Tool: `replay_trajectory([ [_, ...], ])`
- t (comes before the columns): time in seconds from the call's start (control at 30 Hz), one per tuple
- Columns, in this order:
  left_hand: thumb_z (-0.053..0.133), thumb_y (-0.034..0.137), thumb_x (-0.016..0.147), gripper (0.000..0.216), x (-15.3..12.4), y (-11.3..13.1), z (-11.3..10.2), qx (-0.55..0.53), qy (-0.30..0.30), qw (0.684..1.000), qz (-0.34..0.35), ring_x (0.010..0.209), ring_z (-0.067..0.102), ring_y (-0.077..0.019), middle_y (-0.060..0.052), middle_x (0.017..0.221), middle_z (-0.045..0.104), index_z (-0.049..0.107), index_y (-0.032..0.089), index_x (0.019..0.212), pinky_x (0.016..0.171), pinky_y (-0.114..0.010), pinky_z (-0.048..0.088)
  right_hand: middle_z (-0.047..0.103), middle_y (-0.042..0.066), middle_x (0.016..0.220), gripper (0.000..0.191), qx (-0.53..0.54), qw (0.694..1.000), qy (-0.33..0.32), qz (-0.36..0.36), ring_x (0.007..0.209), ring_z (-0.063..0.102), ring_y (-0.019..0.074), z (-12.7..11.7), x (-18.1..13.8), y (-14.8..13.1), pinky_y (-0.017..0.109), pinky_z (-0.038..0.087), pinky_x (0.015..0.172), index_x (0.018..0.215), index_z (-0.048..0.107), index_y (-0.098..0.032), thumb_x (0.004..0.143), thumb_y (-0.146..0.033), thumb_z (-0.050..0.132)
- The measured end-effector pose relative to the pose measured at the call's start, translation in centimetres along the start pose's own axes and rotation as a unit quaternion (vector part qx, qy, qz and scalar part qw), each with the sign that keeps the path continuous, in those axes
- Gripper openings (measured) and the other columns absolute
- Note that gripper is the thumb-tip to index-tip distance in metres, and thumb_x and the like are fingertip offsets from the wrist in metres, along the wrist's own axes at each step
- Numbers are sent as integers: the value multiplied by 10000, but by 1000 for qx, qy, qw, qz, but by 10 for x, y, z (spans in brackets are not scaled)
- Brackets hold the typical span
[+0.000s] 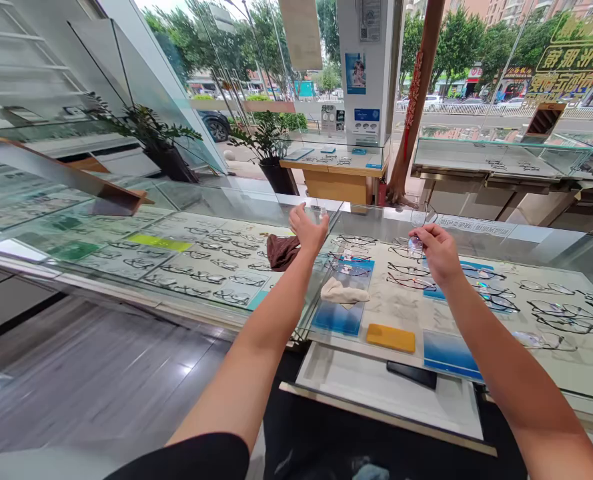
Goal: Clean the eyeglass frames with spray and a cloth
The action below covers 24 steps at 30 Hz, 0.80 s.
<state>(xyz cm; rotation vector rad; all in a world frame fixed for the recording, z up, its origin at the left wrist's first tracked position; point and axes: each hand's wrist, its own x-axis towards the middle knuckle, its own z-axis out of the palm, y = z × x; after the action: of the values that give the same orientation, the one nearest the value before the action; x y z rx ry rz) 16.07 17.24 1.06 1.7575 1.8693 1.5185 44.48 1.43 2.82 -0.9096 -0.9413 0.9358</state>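
My right hand (440,252) pinches a pair of eyeglasses (423,215), holding it raised over the glass counter. My left hand (309,230) is stretched forward to the counter's far side, its fingers curled around a small white bottle (323,212) that they partly hide. Close to that wrist lies a crumpled brown cloth (282,252). A cream-coloured cloth (343,292) rests on the glass between my arms. Nearer me is a flat yellow-orange case or pad (391,338). Several eyeglasses (409,277) are laid out in rows inside the showcase.
An open white drawer (346,377) juts toward me, with a dark flat object (411,374) in it. The glass showcase (141,193) continues left, where a wooden-framed mirror or stand (61,173) leans. Potted plants (276,167) and a display table (333,167) stand beyond.
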Motion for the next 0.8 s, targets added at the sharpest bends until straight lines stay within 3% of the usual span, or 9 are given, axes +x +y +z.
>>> replay_trajectory([
  [0.07,579,227,924,371,3,16,-11,-47,35,997,56,1416,411,-300,-157,1398,528,518,138,1279,1175,-483,293,731,1,779,330,6,1000,1,1,676,514,120,0,0,-2,300,431,674,706,681,-245,652,-474,913],
  [0.13,432,187,947,190,3,32,-21,-121,9,984,127,1155,548,-229,-108,1130,625,596,159,1040,1053,-420,380,737,0,783,332,11,1000,1,4,676,514,115,-1,0,-3,293,428,677,704,684,-242,646,-468,920],
  [0.23,362,238,937,283,-10,52,-35,-164,-67,968,178,746,534,-188,-37,723,547,508,228,696,750,-344,427,735,-5,781,338,10,1000,-2,1,674,515,113,-1,0,-3,290,430,671,713,681,-243,652,-472,922],
  [0.3,396,293,920,324,-28,60,-47,-172,-146,952,207,589,418,-166,-3,586,404,393,240,600,607,-326,348,731,-6,782,340,6,1000,-3,-5,679,525,118,-1,0,-2,295,439,668,721,675,-246,668,-483,913],
  [0.37,407,306,912,338,-49,65,-63,-150,-298,908,254,538,327,-143,20,556,322,333,240,589,559,-313,280,736,-3,790,337,1,1000,-3,-11,680,528,121,-1,0,-2,299,444,667,725,671,-246,684,-486,905],
  [0.43,410,291,907,332,-68,65,-78,-93,-398,865,292,535,315,-131,27,558,321,312,234,595,560,-305,269,742,-1,796,326,2,1000,-3,-12,674,520,118,0,0,-2,301,441,669,726,675,-243,688,-474,903],
  [0.5,403,289,908,332,-83,62,-89,-41,-450,832,322,550,337,-130,23,564,347,302,228,598,587,-303,293,742,2,803,307,5,1000,-6,-13,674,511,117,0,-1,-3,304,435,672,730,683,-242,694,-458,898],
  [0.6,394,309,927,359,-97,52,-96,20,-478,807,346,565,360,-139,11,561,373,287,222,595,615,-313,298,730,6,806,305,-1,1000,-13,-13,680,503,124,2,-2,-3,315,436,681,735,675,-246,712,-466,885],
  [0.8,382,312,954,407,-108,33,-98,67,-462,811,353,551,359,-144,2,531,374,278,216,573,612,-326,262,707,-4,768,355,-5,1000,-14,-7,668,490,128,3,-3,-3,324,434,685,721,657,-253,678,-511,896],
])
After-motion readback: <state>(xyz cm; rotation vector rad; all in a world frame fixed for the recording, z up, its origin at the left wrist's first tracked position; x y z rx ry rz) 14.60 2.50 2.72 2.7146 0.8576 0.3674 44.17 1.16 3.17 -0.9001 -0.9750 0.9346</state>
